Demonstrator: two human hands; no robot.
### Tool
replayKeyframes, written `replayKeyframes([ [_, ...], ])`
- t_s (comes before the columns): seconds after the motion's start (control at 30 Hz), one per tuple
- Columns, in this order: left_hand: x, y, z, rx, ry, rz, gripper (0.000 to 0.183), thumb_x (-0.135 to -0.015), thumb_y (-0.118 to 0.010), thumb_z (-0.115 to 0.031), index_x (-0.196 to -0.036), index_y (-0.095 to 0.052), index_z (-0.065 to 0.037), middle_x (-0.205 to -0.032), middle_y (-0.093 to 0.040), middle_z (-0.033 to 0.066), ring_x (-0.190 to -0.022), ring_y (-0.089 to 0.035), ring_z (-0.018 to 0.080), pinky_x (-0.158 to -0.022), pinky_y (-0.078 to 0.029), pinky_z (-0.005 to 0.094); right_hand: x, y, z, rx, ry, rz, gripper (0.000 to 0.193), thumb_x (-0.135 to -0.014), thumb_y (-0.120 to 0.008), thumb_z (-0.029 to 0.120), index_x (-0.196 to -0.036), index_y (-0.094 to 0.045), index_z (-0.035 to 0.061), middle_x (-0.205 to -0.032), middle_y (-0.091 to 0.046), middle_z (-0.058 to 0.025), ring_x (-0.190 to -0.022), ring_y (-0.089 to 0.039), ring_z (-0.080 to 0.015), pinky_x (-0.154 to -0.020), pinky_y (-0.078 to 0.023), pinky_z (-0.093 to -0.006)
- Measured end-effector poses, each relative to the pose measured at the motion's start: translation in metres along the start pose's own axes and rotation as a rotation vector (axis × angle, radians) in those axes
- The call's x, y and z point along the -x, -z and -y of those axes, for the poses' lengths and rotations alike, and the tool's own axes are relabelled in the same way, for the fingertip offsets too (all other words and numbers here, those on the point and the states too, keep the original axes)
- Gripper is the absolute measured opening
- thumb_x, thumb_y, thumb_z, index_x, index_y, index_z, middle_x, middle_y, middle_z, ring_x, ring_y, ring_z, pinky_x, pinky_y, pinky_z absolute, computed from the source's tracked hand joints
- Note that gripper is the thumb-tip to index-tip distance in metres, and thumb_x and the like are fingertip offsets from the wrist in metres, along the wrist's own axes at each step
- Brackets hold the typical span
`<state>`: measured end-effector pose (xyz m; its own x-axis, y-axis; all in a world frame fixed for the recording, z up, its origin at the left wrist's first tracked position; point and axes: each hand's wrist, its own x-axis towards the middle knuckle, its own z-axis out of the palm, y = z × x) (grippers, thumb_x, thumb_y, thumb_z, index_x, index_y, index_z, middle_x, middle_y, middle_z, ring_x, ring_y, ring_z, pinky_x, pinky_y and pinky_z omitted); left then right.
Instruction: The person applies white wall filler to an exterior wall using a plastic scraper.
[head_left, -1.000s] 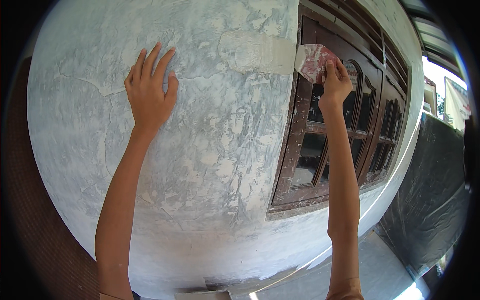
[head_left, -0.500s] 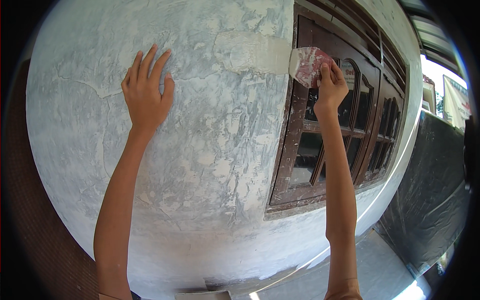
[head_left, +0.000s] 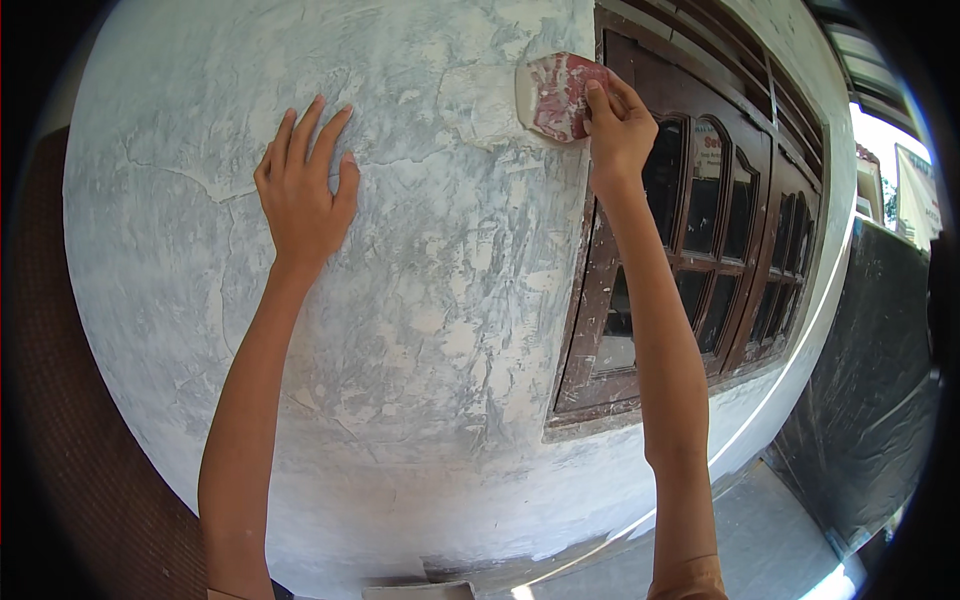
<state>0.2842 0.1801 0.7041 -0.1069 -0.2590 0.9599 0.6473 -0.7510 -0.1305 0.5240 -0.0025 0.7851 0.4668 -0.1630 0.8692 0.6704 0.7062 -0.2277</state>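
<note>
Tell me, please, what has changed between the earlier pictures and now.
The right hand has moved left and slightly up, carrying the flat red, white-smeared scraper from in front of the brown wooden window over to the pale patch on the rough grey-white wall. Nothing was newly grasped or let go. The spread left hand stays raised at the wall, holding nothing.
</note>
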Motion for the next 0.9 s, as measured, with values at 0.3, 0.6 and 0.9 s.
replayKeyframes([
  [0.3, 0.0, -0.003, -0.001, -0.025, -0.015, -0.009, 0.046, -0.091, -0.054, -0.02, -0.137, -0.056, -0.024, -0.149, -0.046, 0.0004, -0.141, -0.036, 0.0276, -0.112, -0.023, 0.0481, 0.003, -0.012, 0.019, -0.15, 0.062, 0.037, 0.031, -0.09, -0.068, 0.009, -0.118, -0.064, -0.0038, -0.088, -0.072, -0.0074, -0.066, -0.059, -0.0055, -0.059, -0.049, -0.0222],
  [0.6, 0.002, -0.004, 0.003, 0.004, -0.02, -0.027, 0.044, -0.088, -0.057, -0.023, -0.132, -0.061, -0.023, -0.147, -0.049, 0.0032, -0.139, -0.038, 0.0289, -0.111, -0.025, 0.0485, -0.007, -0.012, 0.002, 0.054, 0.083, -0.047, 0.03, -0.089, -0.069, 0.011, -0.115, -0.066, -0.0033, -0.094, -0.074, -0.0099, -0.074, -0.064, -0.0077, -0.062, -0.052, -0.0235],
  [0.9, 0.0, -0.004, -0.001, -0.013, -0.02, -0.033, 0.043, -0.088, -0.057, -0.022, -0.131, -0.061, -0.022, -0.146, -0.05, 0.0029, -0.138, -0.039, 0.0288, -0.111, -0.025, 0.0485, 0.014, 0.002, 0.01, -0.125, 0.035, 0.017, 0.031, -0.091, -0.066, 0.009, -0.119, -0.063, -0.0042, -0.092, -0.072, -0.0075, -0.071, -0.061, -0.0065, -0.058, -0.049, -0.0221],
])
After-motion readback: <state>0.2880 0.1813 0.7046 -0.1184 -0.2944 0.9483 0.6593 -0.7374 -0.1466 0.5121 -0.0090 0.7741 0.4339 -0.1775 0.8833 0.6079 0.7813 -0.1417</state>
